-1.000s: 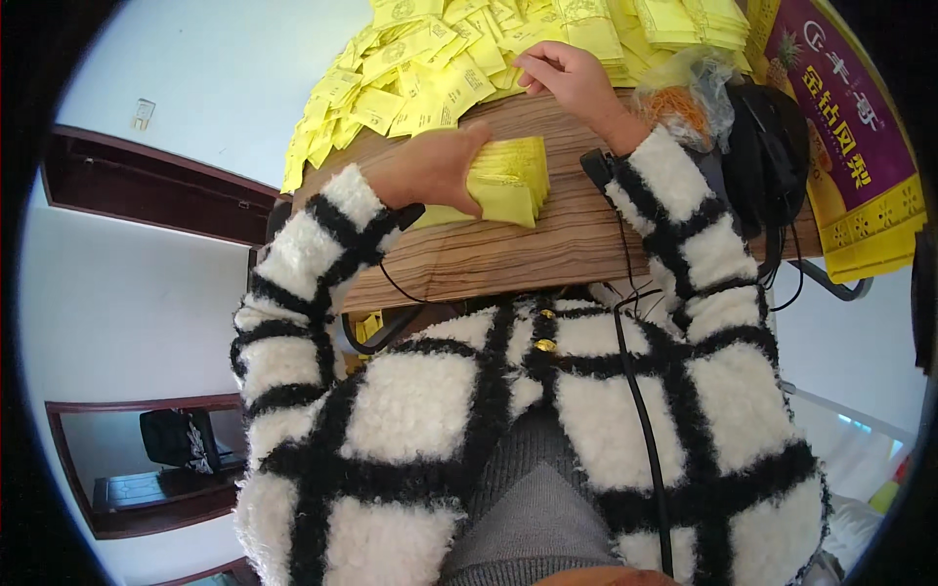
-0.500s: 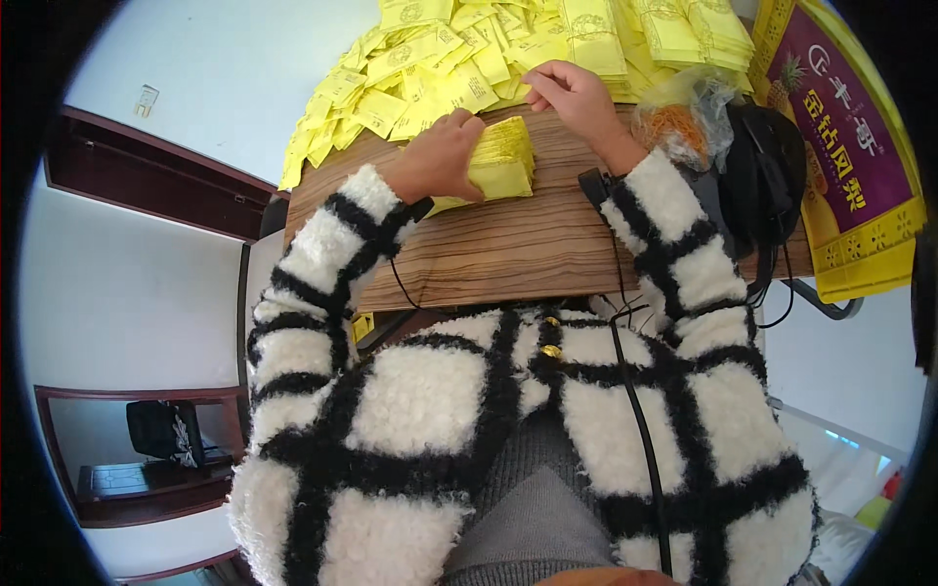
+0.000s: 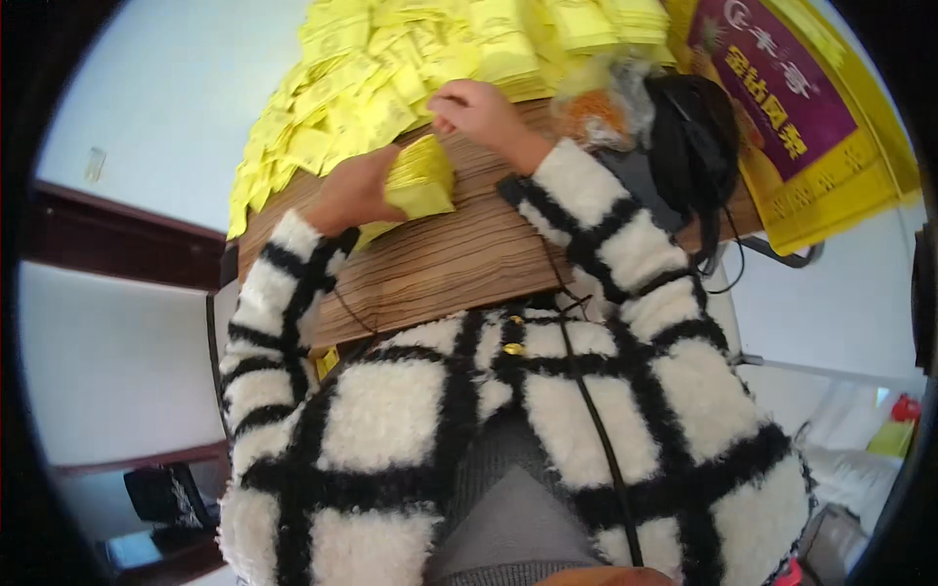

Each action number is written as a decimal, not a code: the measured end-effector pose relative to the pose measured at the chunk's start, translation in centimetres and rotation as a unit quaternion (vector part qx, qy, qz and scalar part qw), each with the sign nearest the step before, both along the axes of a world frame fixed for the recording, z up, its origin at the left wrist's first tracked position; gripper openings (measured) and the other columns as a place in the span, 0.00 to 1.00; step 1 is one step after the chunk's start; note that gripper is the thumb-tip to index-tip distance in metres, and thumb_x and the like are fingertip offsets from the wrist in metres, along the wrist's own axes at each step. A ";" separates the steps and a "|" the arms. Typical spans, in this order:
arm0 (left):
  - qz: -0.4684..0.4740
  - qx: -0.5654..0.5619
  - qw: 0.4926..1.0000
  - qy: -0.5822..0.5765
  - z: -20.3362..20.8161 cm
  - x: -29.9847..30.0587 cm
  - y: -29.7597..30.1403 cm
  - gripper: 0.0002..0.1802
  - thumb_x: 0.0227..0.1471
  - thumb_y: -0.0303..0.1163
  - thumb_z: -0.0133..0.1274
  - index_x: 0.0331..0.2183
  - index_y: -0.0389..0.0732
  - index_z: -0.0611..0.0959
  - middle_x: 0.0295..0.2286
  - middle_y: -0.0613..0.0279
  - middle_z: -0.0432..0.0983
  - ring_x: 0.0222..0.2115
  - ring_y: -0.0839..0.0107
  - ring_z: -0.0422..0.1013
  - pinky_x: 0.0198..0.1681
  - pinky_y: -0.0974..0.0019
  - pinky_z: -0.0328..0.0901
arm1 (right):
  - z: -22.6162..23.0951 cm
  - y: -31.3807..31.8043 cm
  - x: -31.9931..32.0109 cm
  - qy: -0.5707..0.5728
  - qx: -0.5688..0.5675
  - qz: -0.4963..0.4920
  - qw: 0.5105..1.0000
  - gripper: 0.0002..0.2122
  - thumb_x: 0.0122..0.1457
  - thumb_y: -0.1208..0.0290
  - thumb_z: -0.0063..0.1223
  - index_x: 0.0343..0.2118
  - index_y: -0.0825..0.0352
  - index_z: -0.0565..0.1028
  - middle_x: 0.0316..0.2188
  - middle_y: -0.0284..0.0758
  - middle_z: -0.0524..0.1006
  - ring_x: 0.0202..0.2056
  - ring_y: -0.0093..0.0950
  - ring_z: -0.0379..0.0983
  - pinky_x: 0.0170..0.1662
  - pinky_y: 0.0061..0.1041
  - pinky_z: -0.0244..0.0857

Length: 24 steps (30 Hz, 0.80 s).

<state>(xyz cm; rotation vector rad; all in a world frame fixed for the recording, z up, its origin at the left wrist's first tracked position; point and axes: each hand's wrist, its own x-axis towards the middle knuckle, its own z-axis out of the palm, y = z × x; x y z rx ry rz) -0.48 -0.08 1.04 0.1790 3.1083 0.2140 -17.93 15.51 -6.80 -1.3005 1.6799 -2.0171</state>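
My left hand is closed around the left side of a thick stack of yellow paper packets. The stack's layered edges face up and its near end tilts toward me, just above the wooden table. Behind the stack, my right hand is raised with its fingers curled and pinched together. Whatever those fingers hold, if anything, is too small to make out. Loose yellow packets lie in a broad heap beyond both hands.
Banded-looking packet bundles sit at the far edge of the wooden table. A clear plastic bag with thin orange bands lies right of my right hand, beside a black bag. A yellow and purple printed bag hangs at the right.
The whole view has shifted, so the table sits further left. My left hand has drawn the stack nearer to me and tilted it, and my right hand has come slightly nearer.
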 end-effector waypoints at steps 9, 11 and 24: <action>0.068 -0.060 0.996 -0.023 -0.6 -0.1 0.9 0.38 0.29 0.42 0.72 0.43 0.41 0.72 0.34 0.44 0.78 0.38 0.44 0.74 0.40 0.51 0.69 | 0.5 0.5 0.1 -0.027 0.023 -0.005 0.999 0.10 0.62 0.68 0.54 0.32 0.71 0.78 0.25 0.34 0.80 0.25 0.21 0.76 0.32 0.22 0.71; 0.059 -0.061 0.996 -0.013 -0.7 -0.3 0.8 0.38 0.29 0.42 0.72 0.43 0.40 0.72 0.33 0.43 0.78 0.37 0.44 0.74 0.40 0.50 0.69 | 0.6 0.3 0.1 -0.027 0.036 -0.003 0.999 0.09 0.62 0.68 0.54 0.33 0.71 0.78 0.25 0.34 0.80 0.25 0.20 0.75 0.32 0.20 0.71; 0.055 -0.037 0.998 0.006 -0.8 -0.2 2.1 0.37 0.29 0.40 0.72 0.42 0.39 0.72 0.32 0.45 0.78 0.36 0.44 0.74 0.38 0.50 0.69 | -1.4 1.2 -1.6 -0.052 0.149 0.033 0.987 0.11 0.63 0.66 0.53 0.36 0.71 0.77 0.27 0.36 0.80 0.27 0.23 0.77 0.31 0.21 0.72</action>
